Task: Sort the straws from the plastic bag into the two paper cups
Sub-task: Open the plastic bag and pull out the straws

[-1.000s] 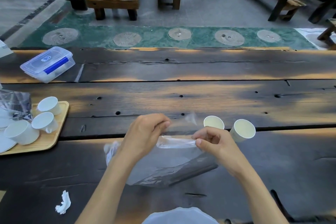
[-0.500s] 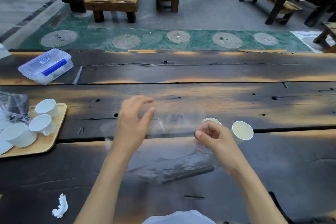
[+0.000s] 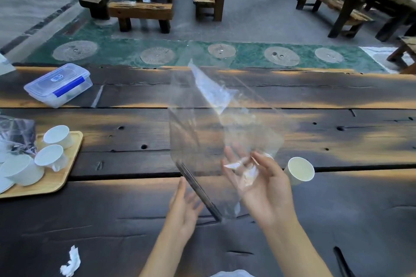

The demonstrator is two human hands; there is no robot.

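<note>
Straws, a dark bundle inside the clear plastic bag, hang above the table as the right hand pinches the bag and the left hand spreads beside it; the visible paper cup looks empty, sorting unstarted.

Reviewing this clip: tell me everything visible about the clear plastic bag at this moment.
The plastic bag is clear, thin and crinkly, lifted off the wooden table and spread wide, its upper part motion-blurred. A bundle of dark straws lies slanted along its lower edge. The right hand holds its bunched end; the left hand, fingers extended, is beside the straws, contact unclear. One paper cup stands to the right, apart.
</note>
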